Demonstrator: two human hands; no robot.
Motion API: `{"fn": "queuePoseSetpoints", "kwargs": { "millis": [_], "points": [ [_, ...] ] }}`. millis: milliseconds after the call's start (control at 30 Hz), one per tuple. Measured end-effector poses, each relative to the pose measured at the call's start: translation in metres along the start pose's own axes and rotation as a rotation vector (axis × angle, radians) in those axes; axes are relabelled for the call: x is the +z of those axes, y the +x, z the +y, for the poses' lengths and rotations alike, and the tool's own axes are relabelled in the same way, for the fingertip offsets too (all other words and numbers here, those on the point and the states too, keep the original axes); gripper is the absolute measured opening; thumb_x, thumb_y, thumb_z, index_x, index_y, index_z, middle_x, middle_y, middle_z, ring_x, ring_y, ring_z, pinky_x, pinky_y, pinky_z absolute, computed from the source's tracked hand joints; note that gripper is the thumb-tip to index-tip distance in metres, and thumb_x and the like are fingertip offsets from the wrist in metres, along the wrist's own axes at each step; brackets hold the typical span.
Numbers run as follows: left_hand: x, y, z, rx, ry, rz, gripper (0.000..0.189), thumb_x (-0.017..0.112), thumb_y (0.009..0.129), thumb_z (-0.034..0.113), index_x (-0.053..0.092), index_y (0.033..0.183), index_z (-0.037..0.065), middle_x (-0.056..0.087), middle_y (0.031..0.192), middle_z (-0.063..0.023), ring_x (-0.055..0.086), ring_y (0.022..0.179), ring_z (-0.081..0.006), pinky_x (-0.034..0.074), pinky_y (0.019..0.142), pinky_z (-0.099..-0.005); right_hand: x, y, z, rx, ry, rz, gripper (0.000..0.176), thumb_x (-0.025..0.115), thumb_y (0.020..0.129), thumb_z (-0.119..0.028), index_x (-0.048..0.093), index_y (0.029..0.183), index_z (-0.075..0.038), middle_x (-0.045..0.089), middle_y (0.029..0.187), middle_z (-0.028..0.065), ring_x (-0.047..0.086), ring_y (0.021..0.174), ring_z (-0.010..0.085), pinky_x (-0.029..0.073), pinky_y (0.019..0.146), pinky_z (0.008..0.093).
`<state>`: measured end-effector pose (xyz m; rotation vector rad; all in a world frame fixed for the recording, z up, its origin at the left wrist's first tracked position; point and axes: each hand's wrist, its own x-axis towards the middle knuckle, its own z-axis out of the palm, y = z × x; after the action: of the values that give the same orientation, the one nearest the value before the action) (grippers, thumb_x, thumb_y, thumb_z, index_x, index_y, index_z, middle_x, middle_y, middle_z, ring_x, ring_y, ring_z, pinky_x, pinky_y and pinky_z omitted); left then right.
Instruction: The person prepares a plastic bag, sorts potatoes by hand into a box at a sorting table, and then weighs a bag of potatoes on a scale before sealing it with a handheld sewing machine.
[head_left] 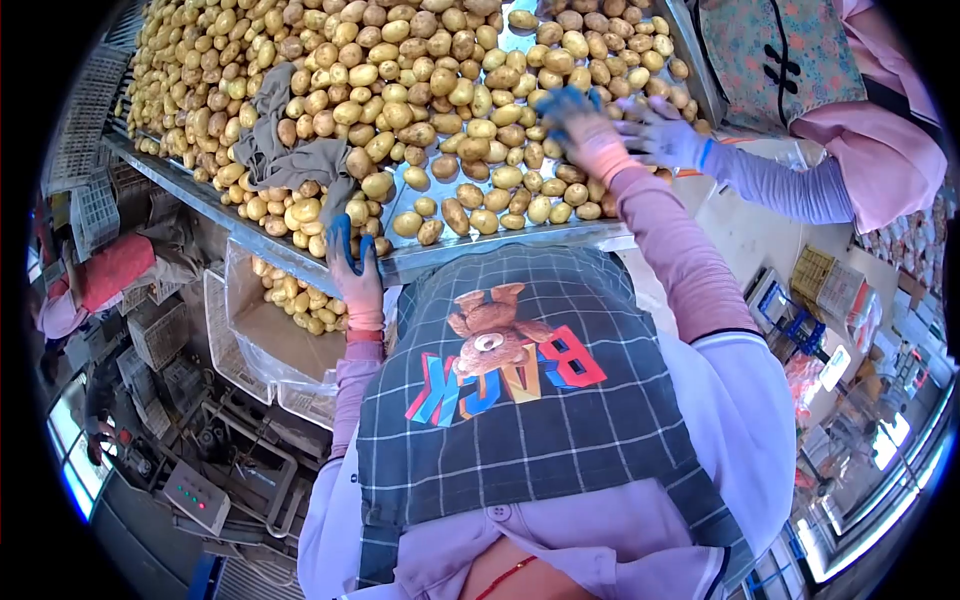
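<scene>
A broad heap of potatoes [390,60] covers the metal sorting table [440,260] in front of me. My left hand [357,280], in a glove with blue fingers, rests at the table's near edge with its fingers apart. Close to its fingertips lies the end of a crumpled grey cloth [300,165], spread over the potatoes. My right hand [585,130] reaches over potatoes at the right; motion smears its blue fingers, so I cannot make out whether it grips one. Just right of it is a co-worker's gloved hand [665,135], also over the potatoes.
Below the table at the left stands a plastic-lined crate [265,340] with potatoes in it. Stacked crates [90,110] and a person in red [105,275] are farther left. A control box [197,497] sits lower left. The co-worker [790,70] stands at the table's right side.
</scene>
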<state>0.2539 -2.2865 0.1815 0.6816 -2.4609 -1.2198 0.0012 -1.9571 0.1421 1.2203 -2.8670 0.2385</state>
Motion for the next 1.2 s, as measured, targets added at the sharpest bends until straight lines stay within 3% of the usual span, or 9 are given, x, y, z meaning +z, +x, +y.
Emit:
{"fn": "queuePoseSetpoints", "kwargs": {
  "millis": [133,200,367,433,600,700,833,967,1200],
  "points": [
    [0.015,-0.030,-0.013,-0.034,0.015,0.067,0.044,0.063,0.085,0.006,0.053,0.128,0.000,0.055,0.130,-0.0148,0.047,0.123,-0.0316,0.034,0.105,-0.0411,-0.019,0.026,-0.008,0.263,0.128,0.260,0.043,0.057,0.086,-0.021,0.052,0.128,-0.012,0.047,0.135,0.0165,0.050,0.116,0.0356,0.040,0.099,0.0429],
    [0.024,-0.039,0.012,-0.120,-0.252,0.059,0.043,0.061,0.085,0.004,0.054,0.127,-0.001,0.056,0.128,-0.0152,0.049,0.121,-0.0266,0.039,0.102,-0.0377,-0.034,0.030,-0.042,0.059,0.230,-0.248,0.038,0.059,0.079,-0.014,0.059,0.117,-0.014,0.061,0.113,0.0148,0.062,0.097,0.0318,0.050,0.084,0.0405],
    [0.046,-0.024,0.021,-0.203,-0.338,-0.138,0.034,0.056,0.091,0.008,0.056,0.123,-0.002,0.055,0.126,-0.0166,0.059,0.106,-0.0246,0.049,0.090,-0.0340,0.010,0.027,-0.081,0.079,0.200,-0.373,0.023,0.055,0.082,-0.015,0.063,0.104,-0.016,0.063,0.100,0.0127,0.066,0.089,0.0293,0.053,0.072,0.0414],
    [0.057,-0.015,0.020,-0.749,-1.113,-0.207,0.031,0.052,0.095,0.014,0.058,0.121,0.000,0.058,0.122,-0.0164,0.060,0.104,-0.0244,0.050,0.088,-0.0342,0.004,0.039,-0.079,0.186,0.242,-0.439,0.033,0.062,0.082,-0.026,0.060,0.113,-0.015,0.064,0.104,0.0145,0.064,0.093,0.0314,0.051,0.078,0.0428],
    [0.075,-0.016,0.030,-1.250,-1.351,-0.393,0.031,0.052,0.096,0.019,0.059,0.119,0.000,0.066,0.105,-0.0111,0.063,0.096,-0.0244,0.052,0.083,-0.0326,0.008,0.011,-0.093,0.233,0.381,-0.360,0.039,0.062,0.083,-0.029,0.057,0.118,-0.013,0.064,0.107,0.0154,0.061,0.102,0.0337,0.048,0.086,0.0423],
    [0.082,-0.013,0.031,-0.275,-0.424,-0.189,0.037,0.056,0.091,0.022,0.057,0.120,0.000,0.065,0.109,-0.0149,0.064,0.098,-0.0296,0.051,0.084,-0.0386,0.013,0.010,-0.085,0.295,0.387,-0.266,0.042,0.064,0.083,-0.029,0.056,0.121,-0.014,0.064,0.106,0.0158,0.062,0.100,0.0314,0.049,0.085,0.0413],
    [0.082,0.005,0.018,0.080,0.538,-0.344,0.042,0.064,0.078,0.022,0.060,0.118,0.008,0.063,0.105,-0.0205,0.062,0.092,-0.0350,0.050,0.081,-0.0433,0.016,0.028,-0.094,0.176,0.259,-0.439,0.040,0.064,0.080,-0.026,0.056,0.117,-0.011,0.065,0.102,0.0128,0.064,0.094,0.0304,0.050,0.080,0.0415],
    [0.081,0.047,0.024,0.133,0.636,-0.577,0.026,0.063,0.078,0.027,0.063,0.099,0.010,0.066,0.092,-0.0148,0.064,0.085,-0.0338,0.051,0.074,-0.0442,0.012,0.034,-0.113,0.237,0.263,-0.428,0.033,0.063,0.078,-0.019,0.055,0.107,-0.006,0.064,0.103,0.0162,0.064,0.097,0.0328,0.051,0.080,0.0427],
    [0.092,0.108,0.019,0.198,0.837,-0.350,0.022,0.056,0.079,0.017,0.065,0.098,0.009,0.068,0.084,-0.0151,0.066,0.080,-0.0327,0.051,0.072,-0.0456,-0.007,-0.054,-0.060,0.332,0.607,0.063,0.041,0.071,0.076,-0.021,0.061,0.114,-0.009,0.062,0.108,0.0135,0.061,0.096,0.0282,0.050,0.082,0.0364]
  ]
}}
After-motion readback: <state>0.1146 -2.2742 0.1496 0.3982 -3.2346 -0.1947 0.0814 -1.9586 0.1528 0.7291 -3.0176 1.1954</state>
